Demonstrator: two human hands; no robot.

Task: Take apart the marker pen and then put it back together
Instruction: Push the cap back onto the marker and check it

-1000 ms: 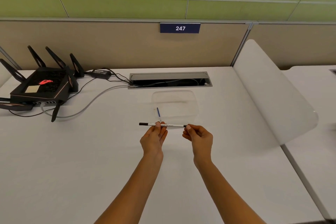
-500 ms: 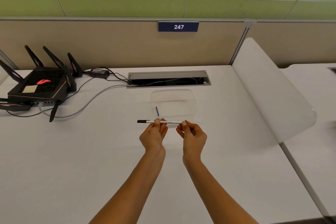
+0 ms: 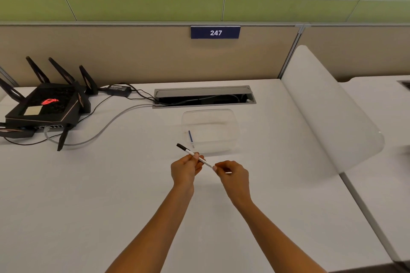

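A thin white marker pen (image 3: 188,151) with a black cap at its far left end is held tilted above the white desk (image 3: 88,184). My left hand (image 3: 185,169) pinches the barrel near its middle. My right hand (image 3: 233,174) pinches the pen's near right end, which its fingertips hide. Both hands are close together in front of a clear plastic tray (image 3: 210,131). A short blue and white pen part (image 3: 190,137) lies inside the tray at its left side.
A black router (image 3: 44,106) with antennas stands at the far left, its cables (image 3: 106,124) running to a cable slot (image 3: 204,95) at the desk's back. A white curved divider (image 3: 328,113) rises on the right. A tan partition closes off the back.
The pen has tilted from level to slanting, its capped end now further away. My right hand has slid left along the barrel, closer to my left hand.
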